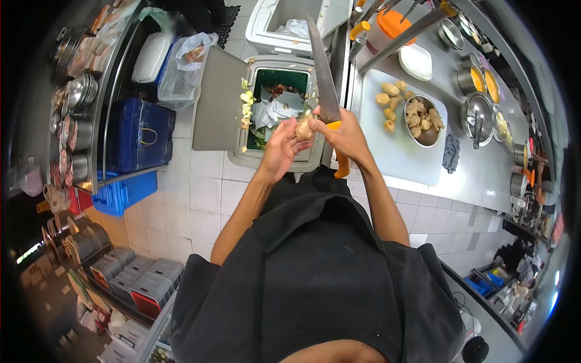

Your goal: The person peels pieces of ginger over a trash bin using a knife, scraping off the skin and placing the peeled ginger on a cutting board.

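My left hand (281, 149) holds a piece of ginger (304, 127) over the open waste bin (242, 158). In my right hand (349, 137) is a large knife (324, 72) with an orange handle, its blade pointing up and away from me, its lower part beside the ginger. Crumpled paper (277, 114) and scraps lie inside the bin. To the right, a steel bowl (425, 138) of unpeeled ginger stands on the white cutting board (387, 158), with several peeled pieces (390, 97) beside it.
The bin's grey lid (218, 103) stands open on the left. A white cooler (257, 30) is beyond the bin. A dark cloth (451, 153), a white container (416, 62) and steel bowls are on the right counter. A blue crate (140, 134) sits on the left shelf.
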`<move>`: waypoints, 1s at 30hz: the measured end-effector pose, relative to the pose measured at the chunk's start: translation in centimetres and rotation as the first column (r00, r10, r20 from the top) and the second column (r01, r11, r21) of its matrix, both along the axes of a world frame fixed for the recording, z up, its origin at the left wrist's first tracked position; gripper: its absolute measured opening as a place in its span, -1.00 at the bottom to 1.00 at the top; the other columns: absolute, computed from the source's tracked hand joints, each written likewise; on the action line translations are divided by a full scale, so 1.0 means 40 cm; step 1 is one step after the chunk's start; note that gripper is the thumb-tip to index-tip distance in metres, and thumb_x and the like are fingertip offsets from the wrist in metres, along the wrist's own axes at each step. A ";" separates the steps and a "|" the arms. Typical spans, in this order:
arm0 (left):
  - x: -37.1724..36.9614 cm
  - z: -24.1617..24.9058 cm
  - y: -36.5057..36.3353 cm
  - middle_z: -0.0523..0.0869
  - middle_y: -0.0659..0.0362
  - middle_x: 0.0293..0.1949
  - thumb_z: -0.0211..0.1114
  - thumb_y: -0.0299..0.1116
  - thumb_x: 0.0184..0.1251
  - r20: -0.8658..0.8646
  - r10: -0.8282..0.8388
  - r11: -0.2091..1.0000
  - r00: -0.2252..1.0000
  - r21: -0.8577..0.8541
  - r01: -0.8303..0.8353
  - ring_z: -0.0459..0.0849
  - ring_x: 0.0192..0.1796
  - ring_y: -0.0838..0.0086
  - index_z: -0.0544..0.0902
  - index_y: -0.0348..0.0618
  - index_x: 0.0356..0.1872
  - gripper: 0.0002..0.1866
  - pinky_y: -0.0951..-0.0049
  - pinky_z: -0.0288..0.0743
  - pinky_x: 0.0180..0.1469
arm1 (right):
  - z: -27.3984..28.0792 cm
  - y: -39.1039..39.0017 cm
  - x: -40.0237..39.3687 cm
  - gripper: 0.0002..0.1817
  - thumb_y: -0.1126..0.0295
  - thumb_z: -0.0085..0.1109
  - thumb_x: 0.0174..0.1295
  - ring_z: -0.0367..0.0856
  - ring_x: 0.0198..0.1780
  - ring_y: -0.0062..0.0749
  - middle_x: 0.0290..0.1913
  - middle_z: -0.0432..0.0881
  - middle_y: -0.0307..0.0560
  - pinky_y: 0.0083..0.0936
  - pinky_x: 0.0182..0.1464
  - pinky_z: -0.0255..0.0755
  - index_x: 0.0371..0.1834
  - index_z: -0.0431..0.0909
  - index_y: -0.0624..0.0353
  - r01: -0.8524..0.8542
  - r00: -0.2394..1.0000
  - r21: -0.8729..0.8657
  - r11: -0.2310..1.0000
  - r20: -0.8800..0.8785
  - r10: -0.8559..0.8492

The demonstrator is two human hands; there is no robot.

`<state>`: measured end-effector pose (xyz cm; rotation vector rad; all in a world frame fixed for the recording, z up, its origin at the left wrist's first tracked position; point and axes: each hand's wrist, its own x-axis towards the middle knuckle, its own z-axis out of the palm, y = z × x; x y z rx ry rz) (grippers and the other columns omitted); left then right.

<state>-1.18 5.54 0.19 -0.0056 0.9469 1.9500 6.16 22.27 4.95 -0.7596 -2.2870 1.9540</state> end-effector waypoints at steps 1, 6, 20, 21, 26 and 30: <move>-0.016 0.004 -0.008 0.67 0.14 -0.09 0.01 -0.10 0.59 0.080 -0.074 0.997 0.994 0.041 0.071 0.67 -0.09 0.46 0.43 -0.10 -0.01 -0.72 0.43 0.55 0.05 | -0.002 -0.002 -0.004 -0.64 0.24 0.43 0.19 0.61 -0.37 -0.57 -0.37 0.69 -0.17 -0.54 -0.27 0.51 -0.10 0.59 0.26 -0.032 0.999 0.089 0.996 -0.030 0.035; -0.029 -0.023 0.021 0.40 0.33 -0.58 -0.13 0.14 0.59 -0.023 -0.135 0.964 0.991 -0.233 0.126 0.20 -0.68 0.69 0.50 -0.02 -0.25 -0.53 0.65 -0.02 -0.63 | 0.002 -0.039 -0.034 -0.67 0.23 0.30 0.30 0.66 -0.30 -0.46 -0.33 0.71 -0.01 -0.48 -0.16 0.52 -0.05 0.61 0.28 -0.067 0.996 0.137 0.988 -0.054 0.075; -0.055 -0.013 0.041 0.37 0.31 -0.63 -0.14 -0.10 0.56 0.159 0.004 1.000 0.987 -0.005 -0.003 0.13 -0.68 0.64 0.45 -0.06 -0.29 -0.68 0.56 0.04 -0.58 | 0.031 -0.037 -0.022 -0.61 0.26 0.32 0.20 0.63 -0.19 0.02 -0.16 0.54 0.08 -0.24 -0.18 0.49 0.04 0.54 0.18 -0.034 0.990 0.650 0.759 -0.082 0.114; -0.055 -0.013 0.046 0.44 0.29 -0.54 -0.10 -0.10 0.55 0.150 0.037 0.995 0.988 -0.098 -0.023 0.24 -0.62 0.64 0.44 -0.07 -0.22 -0.72 0.57 0.16 -0.54 | 0.039 -0.051 -0.024 -0.58 0.21 0.34 0.18 0.62 -0.19 0.12 -0.16 0.53 0.08 -0.17 -0.15 0.49 0.01 0.52 0.18 -0.090 0.989 0.644 0.760 -0.035 0.147; -0.009 -0.165 0.043 0.51 0.16 0.03 0.09 -0.10 0.49 -0.330 0.250 0.967 0.910 0.049 -0.248 0.60 -0.01 0.47 0.23 -0.10 0.17 -0.57 0.42 0.61 -0.03 | 0.033 -0.092 -0.029 0.03 -0.29 0.30 0.07 0.65 -0.15 0.19 0.14 0.54 0.24 -0.09 -0.17 0.52 0.51 0.14 0.03 -0.283 0.950 0.638 0.716 0.087 0.299; -0.014 -0.109 0.033 0.54 0.19 0.04 0.08 -0.06 0.52 -0.232 0.112 0.981 0.966 -0.131 -0.145 0.58 0.11 0.43 0.24 -0.07 0.17 -0.58 0.29 0.54 0.19 | 0.029 -0.098 -0.049 0.05 -0.32 0.27 0.07 0.64 -0.17 0.21 0.10 0.56 0.25 -0.08 -0.18 0.52 0.53 0.13 0.04 -0.340 0.930 0.649 0.680 0.125 0.346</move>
